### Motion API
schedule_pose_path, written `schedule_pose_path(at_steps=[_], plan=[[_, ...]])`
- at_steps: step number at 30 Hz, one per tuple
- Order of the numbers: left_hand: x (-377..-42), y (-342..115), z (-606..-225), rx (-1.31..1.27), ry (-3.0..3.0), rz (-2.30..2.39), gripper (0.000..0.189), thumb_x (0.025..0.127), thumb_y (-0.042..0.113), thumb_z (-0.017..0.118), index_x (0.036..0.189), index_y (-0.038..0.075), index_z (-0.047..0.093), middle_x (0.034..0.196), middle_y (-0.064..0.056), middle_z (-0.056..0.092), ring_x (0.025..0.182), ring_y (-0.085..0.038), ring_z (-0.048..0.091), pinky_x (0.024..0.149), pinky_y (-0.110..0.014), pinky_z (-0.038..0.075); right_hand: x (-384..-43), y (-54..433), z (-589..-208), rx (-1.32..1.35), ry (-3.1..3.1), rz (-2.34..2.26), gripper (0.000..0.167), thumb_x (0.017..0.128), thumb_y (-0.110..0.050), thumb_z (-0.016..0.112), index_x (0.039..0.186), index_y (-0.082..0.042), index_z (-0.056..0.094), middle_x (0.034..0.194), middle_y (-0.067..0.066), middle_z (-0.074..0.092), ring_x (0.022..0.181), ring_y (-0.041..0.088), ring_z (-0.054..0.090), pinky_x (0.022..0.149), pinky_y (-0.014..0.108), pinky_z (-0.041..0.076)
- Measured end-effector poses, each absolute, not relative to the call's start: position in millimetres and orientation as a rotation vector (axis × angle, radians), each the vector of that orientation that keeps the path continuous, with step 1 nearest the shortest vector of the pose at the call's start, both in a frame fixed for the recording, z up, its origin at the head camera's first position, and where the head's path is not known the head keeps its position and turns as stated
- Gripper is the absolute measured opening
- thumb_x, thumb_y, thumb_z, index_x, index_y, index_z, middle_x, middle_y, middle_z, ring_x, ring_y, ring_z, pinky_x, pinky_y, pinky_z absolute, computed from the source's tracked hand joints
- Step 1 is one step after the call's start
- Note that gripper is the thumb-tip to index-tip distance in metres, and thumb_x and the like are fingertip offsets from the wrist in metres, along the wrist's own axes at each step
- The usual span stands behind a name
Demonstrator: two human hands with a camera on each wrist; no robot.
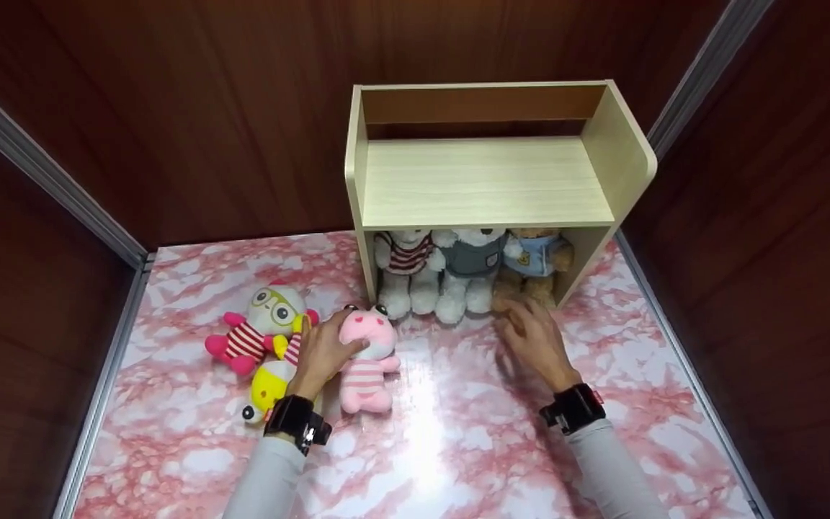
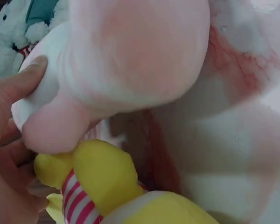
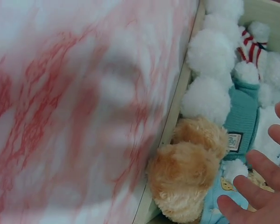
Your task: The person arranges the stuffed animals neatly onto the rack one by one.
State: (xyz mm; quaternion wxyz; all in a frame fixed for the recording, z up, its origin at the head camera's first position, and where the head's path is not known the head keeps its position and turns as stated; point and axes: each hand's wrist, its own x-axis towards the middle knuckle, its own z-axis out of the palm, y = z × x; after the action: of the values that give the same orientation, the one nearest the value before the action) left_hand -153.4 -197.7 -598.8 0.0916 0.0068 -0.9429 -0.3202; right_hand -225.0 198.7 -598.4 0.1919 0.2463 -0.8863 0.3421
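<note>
My left hand (image 1: 323,360) grips a pink frog plush toy (image 1: 366,383) by its head, the thumb across the face; in the left wrist view its striped body stretches out in front of the fingers. A yellow frog plush toy (image 2: 107,172) lies right beneath that hand. My right hand (image 1: 539,346) is in front of the shelf's lower right end, fingertips by the feet of a brown teddy bear (image 1: 539,254) in light blue. In the right wrist view its fingers are spread, holding nothing. Beside that bear sit white plush toys in a grey-green top (image 1: 469,258) and red-striped clothes (image 1: 409,256).
The pale wooden shelf (image 1: 487,180) stands against the brown back wall (image 1: 242,130), its upper board above the seated toys' heads. A plush toy with yellow glasses (image 1: 246,342) lies left of my left hand. Pink marbled flooring (image 1: 458,447) stretches between the side walls.
</note>
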Motion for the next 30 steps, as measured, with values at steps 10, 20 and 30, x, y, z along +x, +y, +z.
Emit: schedule_pose_path(at_steps=[10,20,30], plan=[[-138,-189,-573,0.03,-2.633,-1.154,0.071,0.082,0.029,0.089,0.146,0.015,0.061,0.14,-0.012,0.065,0.124,-0.039,0.062,0.103,-0.055,0.049,-223,190,-594,0.676,-2.474,0.992,0.036,0.087,0.0,0.075,0.123,-0.002,0.073,0.122,0.018,0.068,0.113,0.038,0.063,0.098,0.05,0.049],[-137,-160,-569,-0.129,-2.414,-1.198,0.071,0.08,0.021,0.091,0.143,0.009,0.061,0.138,-0.013,0.066,0.122,-0.037,0.065,0.104,-0.05,0.051,-205,161,-589,0.746,-2.502,1.215,0.043,0.089,0.0,0.069,0.132,-0.003,0.069,0.134,0.019,0.064,0.116,0.035,0.065,0.098,0.05,0.053],[-144,-128,-571,-0.216,-2.354,-1.21,0.076,0.079,0.019,0.091,0.146,0.008,0.056,0.142,-0.016,0.061,0.123,-0.039,0.063,0.106,-0.049,0.05,-185,136,-582,0.653,-2.584,1.547,0.053,0.091,-0.01,0.069,0.143,-0.004,0.059,0.138,0.014,0.064,0.126,0.036,0.06,0.105,0.056,0.048]])
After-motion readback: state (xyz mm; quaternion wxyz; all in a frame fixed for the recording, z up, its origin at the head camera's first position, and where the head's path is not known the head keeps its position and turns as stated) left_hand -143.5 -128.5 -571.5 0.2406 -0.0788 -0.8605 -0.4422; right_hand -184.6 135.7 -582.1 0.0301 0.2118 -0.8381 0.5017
